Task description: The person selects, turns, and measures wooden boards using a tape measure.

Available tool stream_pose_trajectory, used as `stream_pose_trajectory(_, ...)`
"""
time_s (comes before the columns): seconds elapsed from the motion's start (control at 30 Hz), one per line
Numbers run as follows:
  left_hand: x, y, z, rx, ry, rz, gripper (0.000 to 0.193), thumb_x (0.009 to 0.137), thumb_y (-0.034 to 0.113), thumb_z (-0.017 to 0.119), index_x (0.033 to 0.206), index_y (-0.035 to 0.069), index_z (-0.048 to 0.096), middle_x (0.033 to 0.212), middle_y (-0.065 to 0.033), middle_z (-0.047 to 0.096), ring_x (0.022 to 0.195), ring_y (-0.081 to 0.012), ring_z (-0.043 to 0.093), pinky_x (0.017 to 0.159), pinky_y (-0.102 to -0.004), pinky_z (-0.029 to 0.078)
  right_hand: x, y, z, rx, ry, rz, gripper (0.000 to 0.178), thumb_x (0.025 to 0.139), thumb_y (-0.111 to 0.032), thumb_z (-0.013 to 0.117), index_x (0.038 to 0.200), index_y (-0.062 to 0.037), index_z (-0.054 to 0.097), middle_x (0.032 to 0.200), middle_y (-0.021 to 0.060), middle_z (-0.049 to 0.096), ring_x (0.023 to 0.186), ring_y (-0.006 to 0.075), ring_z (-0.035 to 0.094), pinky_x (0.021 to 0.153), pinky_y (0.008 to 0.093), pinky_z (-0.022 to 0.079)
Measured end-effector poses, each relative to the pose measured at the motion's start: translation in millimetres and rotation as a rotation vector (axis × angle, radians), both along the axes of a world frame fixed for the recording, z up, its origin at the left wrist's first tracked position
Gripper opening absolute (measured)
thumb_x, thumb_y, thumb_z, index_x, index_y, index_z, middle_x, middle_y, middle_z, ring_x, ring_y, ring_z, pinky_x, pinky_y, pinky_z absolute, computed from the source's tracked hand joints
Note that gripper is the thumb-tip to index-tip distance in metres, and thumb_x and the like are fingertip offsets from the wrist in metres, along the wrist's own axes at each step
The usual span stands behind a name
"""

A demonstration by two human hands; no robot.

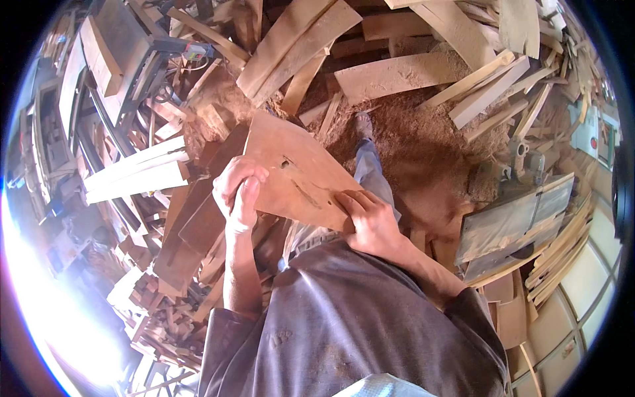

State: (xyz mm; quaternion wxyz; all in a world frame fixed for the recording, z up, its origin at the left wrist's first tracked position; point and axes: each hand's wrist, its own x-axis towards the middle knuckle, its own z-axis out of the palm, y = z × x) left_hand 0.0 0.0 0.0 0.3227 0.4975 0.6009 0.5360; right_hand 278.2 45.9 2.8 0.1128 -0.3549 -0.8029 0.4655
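Note:
I hold a flat, reddish-brown wooden board point(294, 169) in front of my body with both hands. It has a dark knot hole and a crack in its face. My left hand point(237, 192) grips its left edge, thumb on top. My right hand point(369, 221) clasps its near right corner, fingers over the face. Below the board my trouser leg and shoe point(364, 126) show on a floor of sawdust point(423, 139).
Planks and offcuts point(390, 73) lie heaped across the floor ahead. Pale boards point(135, 175) stack at the left beside a machine frame point(126, 59). A table saw point(512, 225) stands at my right, with thin strips point(562, 255) leaning by it.

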Motion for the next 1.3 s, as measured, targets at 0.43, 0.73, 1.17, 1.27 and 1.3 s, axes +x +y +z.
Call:
stream_pose_trajectory(0.43,14,44,100,0.110,-0.214,0.422,0.025,0.092,0.017,0.060,0.077,-0.001,0.067,0.070,-0.0050,0.065,0.066,-0.0126,0.057,0.064,-0.0279,0.044,0,48,90,0.181,0.004,0.036,0.018,0.083,-0.011,0.072,0.096,0.0015,0.072,0.067,0.0073,0.067,0.048,0.0128,0.059,0.038,0.0262,0.048)
stream_pose_trajectory(0.73,0,42,103,0.281,-0.317,0.670,0.023,0.093,0.023,0.070,0.079,0.005,0.074,0.070,-0.0016,0.067,0.065,-0.0086,0.057,0.067,-0.0260,0.044,-28,91,141,0.526,-0.123,0.205,0.052,0.069,-0.017,0.085,0.113,0.0056,0.069,0.100,0.0265,0.073,0.089,0.0397,0.073,0.080,0.0419,0.059)
stream_pose_trajectory(1.17,-63,-29,32,0.397,-0.357,0.842,0.020,0.095,0.016,0.066,0.084,0.002,0.072,0.072,-0.0042,0.066,0.063,-0.0116,0.057,0.063,-0.0269,0.045,86,34,64,0.404,-0.060,-0.331,0.022,0.084,-0.008,0.078,0.106,-0.0048,0.074,0.091,0.0141,0.075,0.073,0.0261,0.071,0.066,0.0377,0.056)
stream_pose_trajectory(1.27,-64,-51,39,0.360,-0.442,0.855,0.020,0.096,0.015,0.062,0.084,0.000,0.069,0.072,-0.0056,0.063,0.063,-0.0162,0.057,0.063,-0.0324,0.050,155,-1,-39,0.074,-0.556,0.001,0.020,0.092,-0.013,0.071,0.103,0.0034,0.072,0.092,0.0124,0.075,0.081,0.0201,0.070,0.073,0.0346,0.056)
stream_pose_trajectory(1.3,-61,-59,43,0.354,-0.523,0.855,0.020,0.096,0.014,0.061,0.084,0.000,0.068,0.072,-0.0064,0.061,0.064,-0.0177,0.058,0.063,-0.0347,0.051,173,-19,-67,-0.163,-0.590,0.076,0.022,0.092,-0.013,0.070,0.106,0.0032,0.072,0.094,0.0105,0.076,0.084,0.0194,0.070,0.076,0.0345,0.056)
